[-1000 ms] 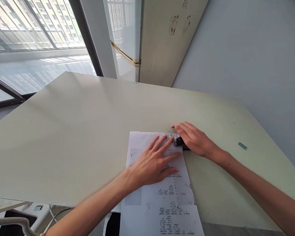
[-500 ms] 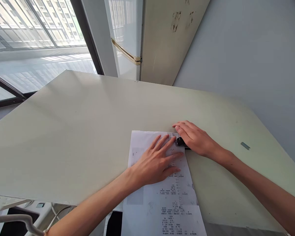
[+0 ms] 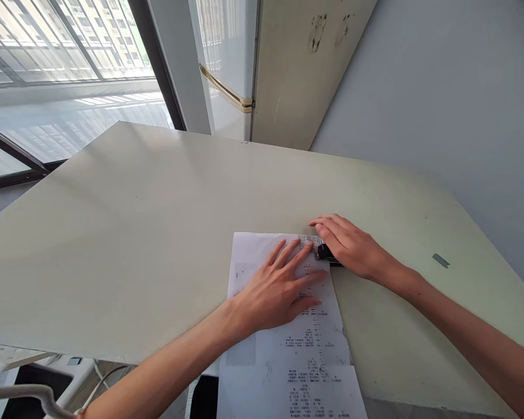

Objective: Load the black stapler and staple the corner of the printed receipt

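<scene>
Near the middle of the worktop point(image 3: 157, 233), toward its near edge, lies printed paper point(image 3: 283, 372), its lower part reaching out past that edge. At the paper's right side, just below its far right corner, a black tool point(image 3: 324, 252), by its shape probably a stapler, overlaps the margin and sticks out to the right. The left hand point(image 3: 275, 291) rests on the upper half of the paper, fingers spread, grasping nothing. The right hand point(image 3: 353, 244) lies over the tool, fingers extended together toward the far edge; most of the tool is hidden beneath it, so whether the fingers close around it cannot be told. A small grey strip point(image 3: 441, 261) lies well apart, toward the worktop's right edge. The paper should be light and limp, easy to crease or tear and apt to slide on what looks like a smooth surface; a flat, spread palm near the far end suits it, and lifting would go best by both side edges, since the overhanging part may sag. The tool is likely stiff, compact and somewhat heavier, best taken around its body from the right, with fingertips clear of the end over the paper.
</scene>
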